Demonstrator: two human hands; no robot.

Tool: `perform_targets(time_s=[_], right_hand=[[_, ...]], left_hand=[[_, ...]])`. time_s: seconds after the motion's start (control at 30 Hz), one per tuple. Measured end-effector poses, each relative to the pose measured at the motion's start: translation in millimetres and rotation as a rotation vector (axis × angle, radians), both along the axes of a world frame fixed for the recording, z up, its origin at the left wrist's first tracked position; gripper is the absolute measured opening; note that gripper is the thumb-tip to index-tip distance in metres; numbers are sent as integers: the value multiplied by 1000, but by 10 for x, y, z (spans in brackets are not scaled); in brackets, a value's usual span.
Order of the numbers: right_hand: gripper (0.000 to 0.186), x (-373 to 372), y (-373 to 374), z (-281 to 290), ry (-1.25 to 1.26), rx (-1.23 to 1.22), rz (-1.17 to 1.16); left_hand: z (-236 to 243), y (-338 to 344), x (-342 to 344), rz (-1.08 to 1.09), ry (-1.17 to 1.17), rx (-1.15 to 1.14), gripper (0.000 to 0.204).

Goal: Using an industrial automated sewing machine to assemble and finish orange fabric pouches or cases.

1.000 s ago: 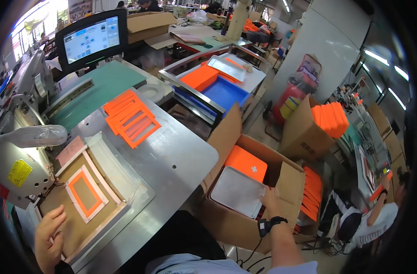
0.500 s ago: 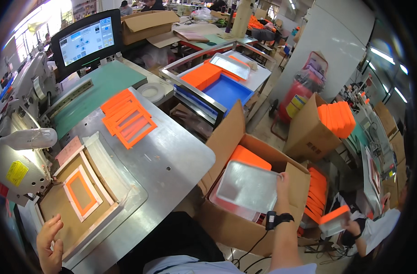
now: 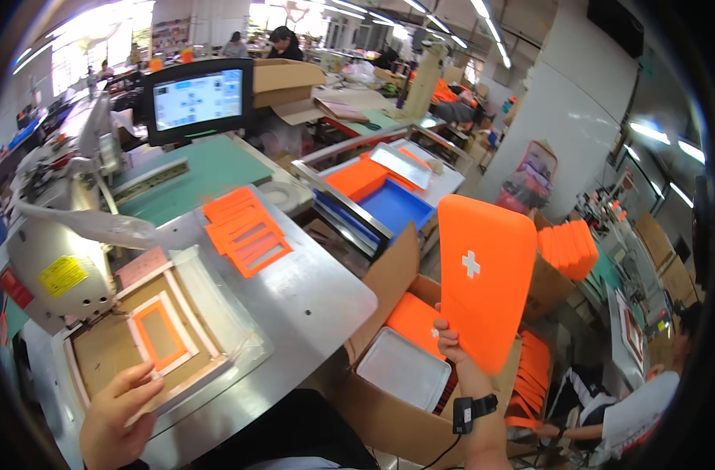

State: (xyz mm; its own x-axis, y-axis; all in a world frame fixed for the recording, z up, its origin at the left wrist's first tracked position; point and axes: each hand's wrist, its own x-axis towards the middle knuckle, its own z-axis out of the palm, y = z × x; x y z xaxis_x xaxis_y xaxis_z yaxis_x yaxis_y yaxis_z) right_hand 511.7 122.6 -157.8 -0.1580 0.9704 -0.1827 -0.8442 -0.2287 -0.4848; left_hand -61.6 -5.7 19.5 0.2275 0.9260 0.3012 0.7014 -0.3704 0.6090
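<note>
One rounded, white-crossed orange case [image 3: 486, 290] held up

Left hand [image 3: 122, 407]: empty, fingers parted, near brown plate [image 3: 99, 354]; orange rectangular frame [image 3: 171, 361] already laid there. Steel table [image 3: 326, 286]: loose orange frames [image 3: 232, 205], apparently unused. Cardboard carton [image 3: 389, 415]: second orange case [image 3: 412, 317] remaining. Right hand [image 3: 454, 345]: grips first case, above carton.

Black wristband [image 3: 485, 404], dark cable [image 3: 443, 453], black trousers [image 3: 295, 431]
</note>
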Motion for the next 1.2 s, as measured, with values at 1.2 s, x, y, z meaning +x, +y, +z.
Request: perform_targets(time_s=[1.2], right_hand=[[38,-3498,541,1769,-1175,1614,434]], left_hand=[[11,-933,-851,485,-168,245,23]])
